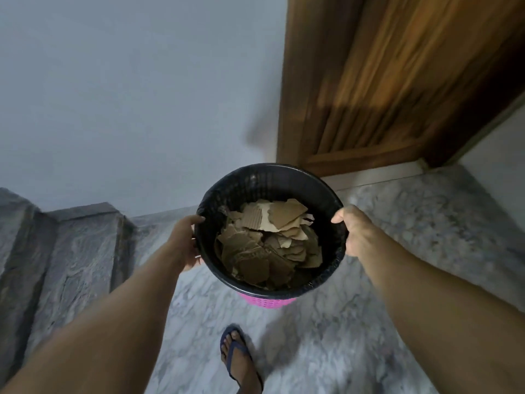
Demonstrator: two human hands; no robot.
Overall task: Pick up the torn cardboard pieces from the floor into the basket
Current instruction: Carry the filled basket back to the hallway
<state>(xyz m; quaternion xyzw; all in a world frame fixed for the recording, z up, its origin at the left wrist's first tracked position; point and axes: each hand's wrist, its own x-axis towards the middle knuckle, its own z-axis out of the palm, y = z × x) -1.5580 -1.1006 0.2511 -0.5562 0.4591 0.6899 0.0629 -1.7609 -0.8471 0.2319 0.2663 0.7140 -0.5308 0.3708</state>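
A: Which step r we at?

B: Looks like pickup's done, imo. The torn cardboard pieces are heaped inside the basket, between the two grips. No scraps on the floor that's in view, tho not all of it shows.

A: Grips?

B: Left hand holds the rim on its side, thumb hooked over the edge, fingers wrapped outside the wall. Right hand clamps the opposite rim, thumb on top. Both closed on the basket; nothing else held.

A: Arm pose?

B: Both forearms stretched fwd & a bit down, basket out in front of the body, above the floor, pink base showing under the black liner. Sandalled foot below it, near side.

A: Next?

B: Prob. carry it off or set it down. Needs it kept level w/ even grip both sides, since the pieces sit loose. Door lies beyond the right grip, steps outboard of the left; watch footing.
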